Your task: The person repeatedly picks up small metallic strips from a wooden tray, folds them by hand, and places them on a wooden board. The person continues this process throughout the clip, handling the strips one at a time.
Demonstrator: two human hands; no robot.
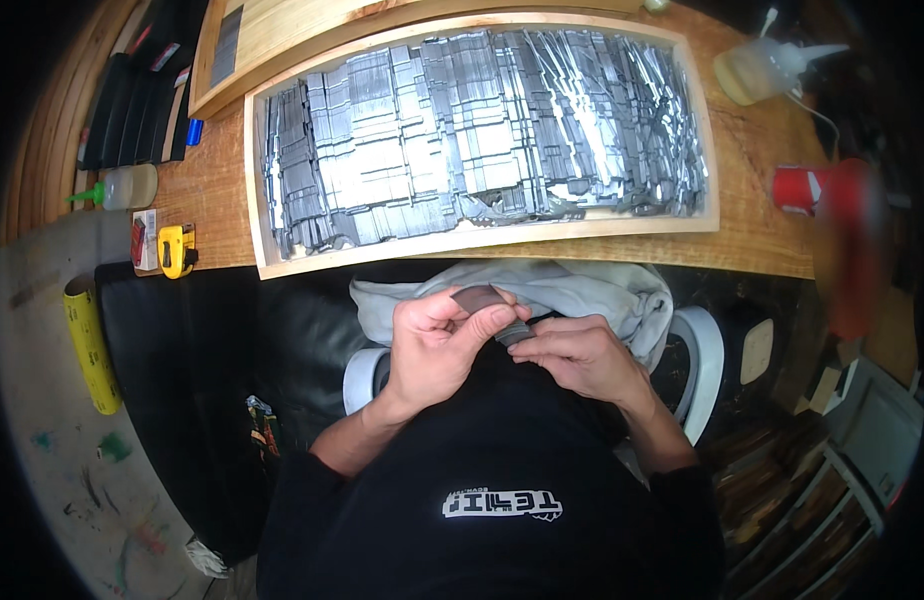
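Observation:
My left hand (432, 345) pinches a small, flat, brownish-grey piece (479, 298) between thumb and fingers. Just below and to the right of it is a small dark grey piece (519, 332) with fine lines, gripped by the fingertips of my right hand (582, 358). The two pieces are close together, and I cannot tell whether they touch. Both hands are in front of my black shirt, short of the table edge. Beyond them stands a shallow wooden tray (482, 238), densely packed with thin grey strips (382, 130) in overlapping rows.
A grey cloth (622, 300) lies behind my hands. On the wooden table (762, 190) are a yellow tape measure (176, 250), a small box, a green-tipped bottle (127, 187) and a nozzle bottle (767, 70). A blurred red object (850, 240) rises at the right. A yellow roll (92, 345) stands left.

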